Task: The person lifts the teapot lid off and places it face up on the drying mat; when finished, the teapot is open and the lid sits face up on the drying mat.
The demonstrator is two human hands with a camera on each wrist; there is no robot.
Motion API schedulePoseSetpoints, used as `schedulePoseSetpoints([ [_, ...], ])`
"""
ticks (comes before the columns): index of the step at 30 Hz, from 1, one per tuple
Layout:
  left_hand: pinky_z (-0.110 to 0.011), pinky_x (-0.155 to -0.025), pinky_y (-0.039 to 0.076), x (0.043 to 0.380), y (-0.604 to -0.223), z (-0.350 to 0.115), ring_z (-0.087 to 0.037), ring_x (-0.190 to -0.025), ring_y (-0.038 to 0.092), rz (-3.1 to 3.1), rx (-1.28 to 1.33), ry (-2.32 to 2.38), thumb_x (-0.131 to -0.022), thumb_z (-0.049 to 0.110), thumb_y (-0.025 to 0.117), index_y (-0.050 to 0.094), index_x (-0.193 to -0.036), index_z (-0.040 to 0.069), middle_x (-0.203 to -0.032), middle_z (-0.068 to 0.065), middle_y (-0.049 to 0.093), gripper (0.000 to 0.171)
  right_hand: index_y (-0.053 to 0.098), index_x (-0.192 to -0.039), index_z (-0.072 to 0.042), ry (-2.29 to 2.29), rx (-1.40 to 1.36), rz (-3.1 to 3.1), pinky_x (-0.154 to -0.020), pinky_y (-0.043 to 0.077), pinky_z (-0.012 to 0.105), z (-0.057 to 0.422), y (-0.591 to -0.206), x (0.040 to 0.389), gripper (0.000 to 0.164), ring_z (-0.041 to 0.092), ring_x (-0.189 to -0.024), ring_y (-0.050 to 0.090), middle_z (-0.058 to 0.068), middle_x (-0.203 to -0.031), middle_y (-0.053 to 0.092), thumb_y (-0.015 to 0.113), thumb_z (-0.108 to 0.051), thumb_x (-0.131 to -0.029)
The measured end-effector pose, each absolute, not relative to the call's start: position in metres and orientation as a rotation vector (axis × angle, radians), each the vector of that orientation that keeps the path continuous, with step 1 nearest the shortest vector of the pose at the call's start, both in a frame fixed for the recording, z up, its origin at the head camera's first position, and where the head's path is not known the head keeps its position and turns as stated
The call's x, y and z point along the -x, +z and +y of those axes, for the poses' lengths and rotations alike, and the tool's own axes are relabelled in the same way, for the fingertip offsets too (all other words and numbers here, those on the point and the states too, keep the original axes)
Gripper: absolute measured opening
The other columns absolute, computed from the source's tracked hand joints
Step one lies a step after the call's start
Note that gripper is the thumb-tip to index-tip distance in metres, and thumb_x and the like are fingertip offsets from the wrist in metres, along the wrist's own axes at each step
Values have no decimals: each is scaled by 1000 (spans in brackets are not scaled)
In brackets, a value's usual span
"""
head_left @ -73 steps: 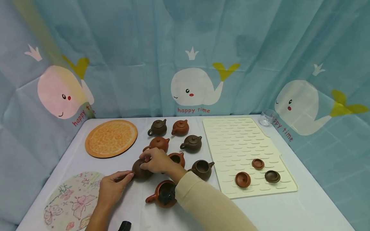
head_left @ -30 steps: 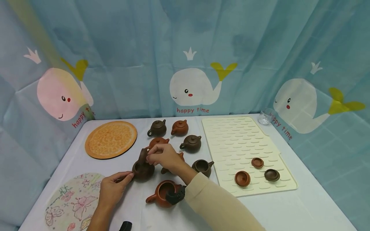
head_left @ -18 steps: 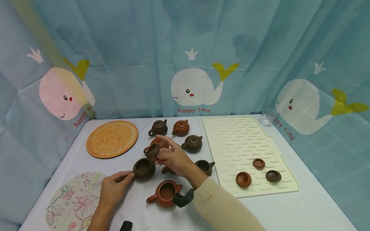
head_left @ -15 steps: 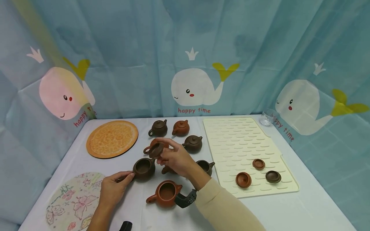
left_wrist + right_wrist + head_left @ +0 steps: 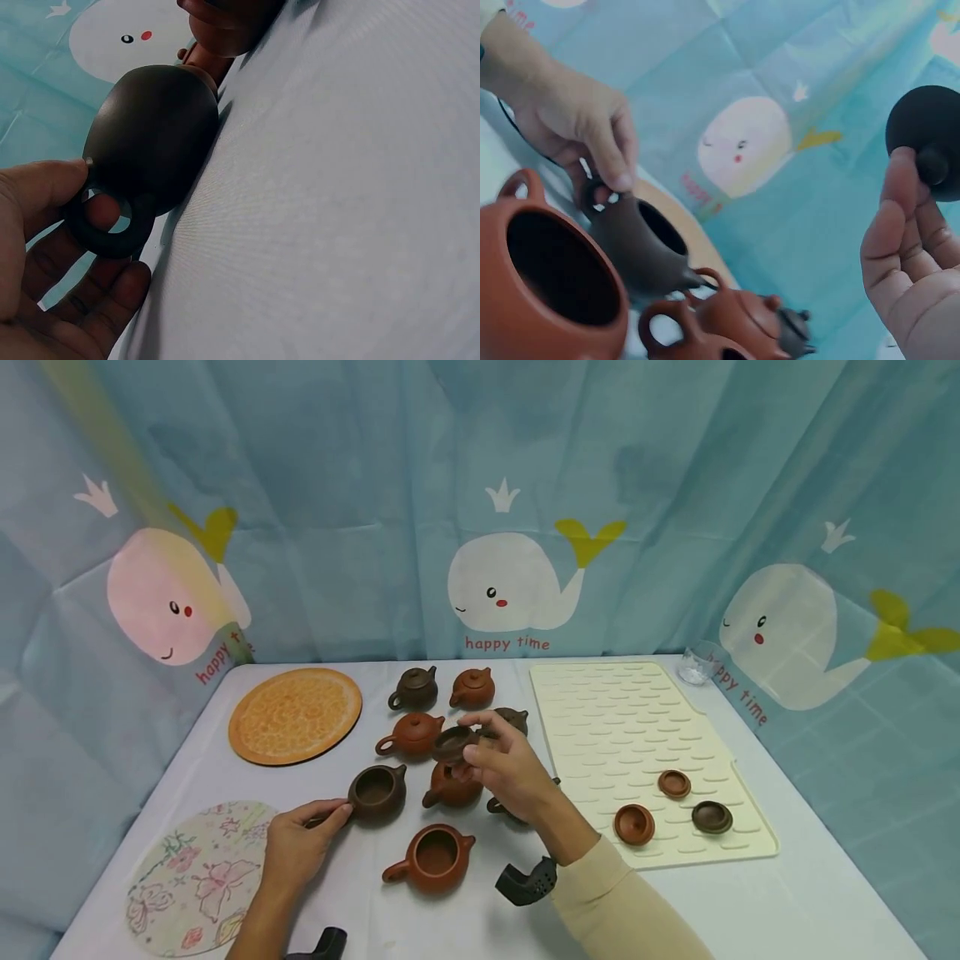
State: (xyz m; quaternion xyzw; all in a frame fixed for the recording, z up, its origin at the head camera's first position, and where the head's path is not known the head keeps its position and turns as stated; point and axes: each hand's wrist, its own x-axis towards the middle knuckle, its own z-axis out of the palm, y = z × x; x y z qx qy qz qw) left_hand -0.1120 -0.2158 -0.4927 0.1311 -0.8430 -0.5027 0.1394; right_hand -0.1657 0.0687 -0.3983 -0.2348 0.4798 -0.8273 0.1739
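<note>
My left hand (image 5: 300, 843) pinches the ring handle of a dark brown clay teapot (image 5: 378, 817), which stands uncovered on the white cloth. In the left wrist view, thumb and fingers close around that handle beside the round body (image 5: 154, 127). My right hand (image 5: 513, 768) holds a dark brown teapot lid (image 5: 453, 747) in the air, right of the pot, hollow underside up. The right wrist view shows fingertips on the lid's knob (image 5: 933, 163). Below this hand sits a reddish teapot (image 5: 453, 792), partly covered by it. Another uncovered reddish teapot (image 5: 442, 885) stands nearer me.
Several lidded teapots, including a dark one (image 5: 414, 692) and a reddish one (image 5: 474, 691), stand behind. Three lids, one dark (image 5: 712, 817), lie on the cream mat (image 5: 600, 727). An orange round mat (image 5: 296, 718), a floral mat (image 5: 202, 877) and a clear cup (image 5: 697, 664) flank them.
My right hand has lifted the lid off the dark teapot, turned it underside up and carried it right. My left hand has stayed at the handle.
</note>
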Motion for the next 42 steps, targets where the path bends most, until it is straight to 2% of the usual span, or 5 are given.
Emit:
schedulePoseSetpoints([
  [5, -9, -74, 41, 112, -491, -215, -7, -87, 61, -2443, -380, -1462, -85, 13, 76, 77, -95, 5, -93, -7, 72, 13, 44, -121, -1, -2320, 735, 1526, -79, 49, 31, 93, -386, 159, 39, 21, -91, 60, 16, -108, 58, 62, -1, -87],
  [13, -9, -73, 42, 112, -487, -213, -10, -88, 62, -2449, -359, -1455, -85, 12, 76, 77, -96, 5, -95, -7, 72, 13, 42, -139, 4, -2215, 741, 1886, -78, 51, 29, 137, -378, 148, 59, 22, -98, 60, 21, -116, 57, 67, 4, -85],
  [19, -9, -74, 41, 112, -488, -213, -11, -89, 62, -2453, -364, -1450, -86, 12, 75, 77, -97, 5, -95, -7, 72, 13, 45, -137, 4, -2175, 805, 2057, -73, 51, 27, 161, -375, 140, 58, 20, -94, 60, 20, -114, 58, 68, 8, -85],
  [28, -10, -75, 41, 113, -489, -215, -14, -91, 62, -2460, -381, -1457, -86, 14, 75, 77, -97, 5, -96, -7, 72, 14, 42, -136, 11, -2149, 916, 2220, -83, 49, 27, 194, -374, 135, 57, 22, -108, 58, 22, -123, 54, 62, 18, -83],
  [42, -10, -74, 41, 111, -490, -214, -13, -89, 62, -2459, -385, -1459, -86, 12, 74, 76, -98, 4, -95, -7, 72, 14, 39, -142, 4, -2008, 702, 2437, -81, 49, 23, 241, -395, 142, 61, 17, -110, 57, 16, -129, 51, 66, 9, -87],
])
